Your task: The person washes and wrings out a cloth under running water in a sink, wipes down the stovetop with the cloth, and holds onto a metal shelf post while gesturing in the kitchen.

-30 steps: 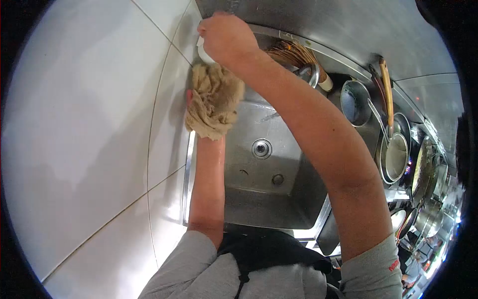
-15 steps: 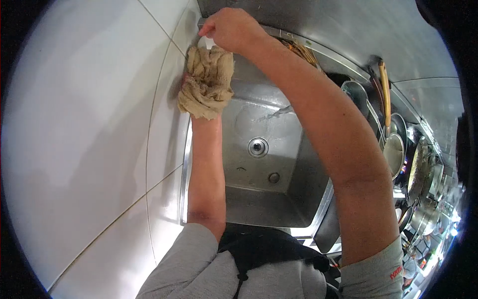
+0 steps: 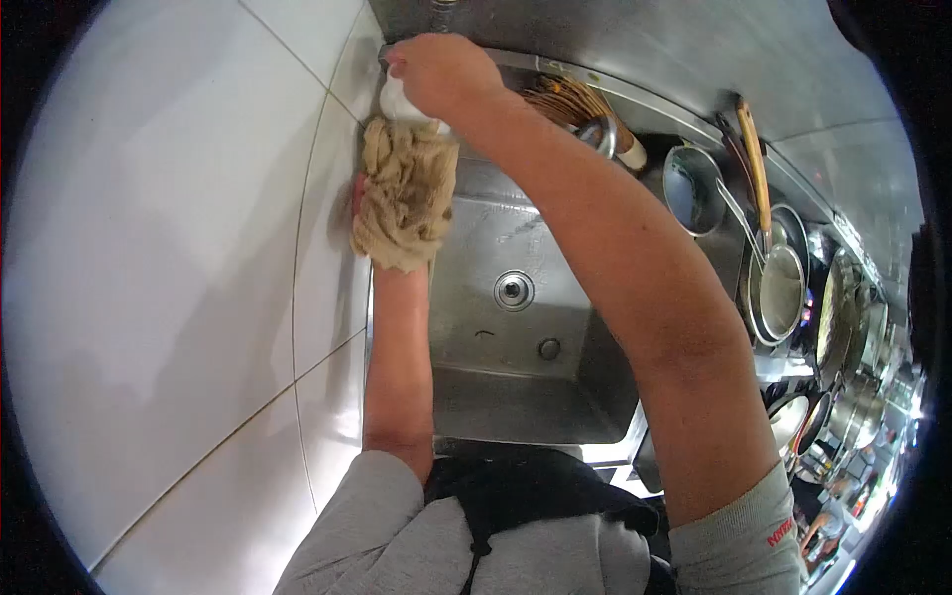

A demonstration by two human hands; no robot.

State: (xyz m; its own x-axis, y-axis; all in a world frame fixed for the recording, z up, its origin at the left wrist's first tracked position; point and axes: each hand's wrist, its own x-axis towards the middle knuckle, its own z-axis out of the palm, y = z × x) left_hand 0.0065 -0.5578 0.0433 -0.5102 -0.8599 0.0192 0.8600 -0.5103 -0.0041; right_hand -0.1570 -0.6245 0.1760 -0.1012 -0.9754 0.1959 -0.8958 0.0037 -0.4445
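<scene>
A crumpled beige cloth (image 3: 405, 198) is draped over my left hand (image 3: 359, 193), near the tiled wall at the sink's far left corner. Most of that hand, including how its fingers close, is hidden by the cloth; only a reddish bit shows at the left edge. Just above the cloth, my right hand (image 3: 444, 77) is closed on a smooth white object (image 3: 400, 104), mostly covered by the fingers, so its kind is unclear. Both hands are over the far left of the steel sink (image 3: 496, 402), with its drain (image 3: 514, 291) below and to the right.
White tiles (image 3: 198, 248) rise close on my left. Behind the sink lies a bamboo brush (image 3: 570, 99). To the right stand a metal pot (image 3: 692, 188), a strainer (image 3: 780, 293) and a wooden handle (image 3: 754, 164). Several pans and people appear farther right.
More of the white object shows under my right hand. Both hands and the cloth appear slightly lower and further left as the view shifts. The water stream seen before is no longer plain.
</scene>
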